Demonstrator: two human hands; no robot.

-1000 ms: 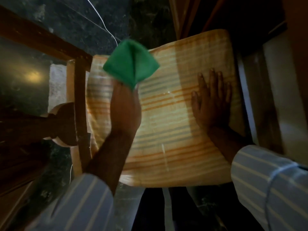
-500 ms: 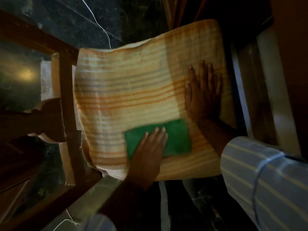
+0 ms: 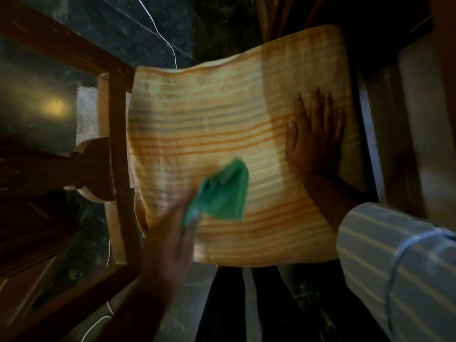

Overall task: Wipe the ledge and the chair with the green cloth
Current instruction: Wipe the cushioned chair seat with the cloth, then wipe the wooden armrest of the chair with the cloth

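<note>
- The left hand (image 3: 170,245) is nearest to us, at the near edge of the cushion (image 3: 222,124). It looks blurry. It holds one end of the cloth (image 3: 225,193) in its fingers.
- The cloth is green and sits on the near part of the cushion, just past the left hand. It is bunched up, with folds in it.
- The cloth looks soft, thin and light. It will bend and flop, so I think it is best held in a bunch or pressed flat under the palm. It should not slip much on the fabric.
- The right hand (image 3: 315,139) lies flat and open on the right side of the cushion, fingers spread. It grips nothing. It seems to hold the cushion down.
- The cushion has orange stripes and looks soft. Its far edge curls up a bit.
- The chair (image 3: 116,134) is brown wood, hard and stiff. Its frame shows to the left of the cushion.
- The floor (image 3: 148,33) past the cushion is dark.
- I cannot tell which thing here is the ledge.
</note>
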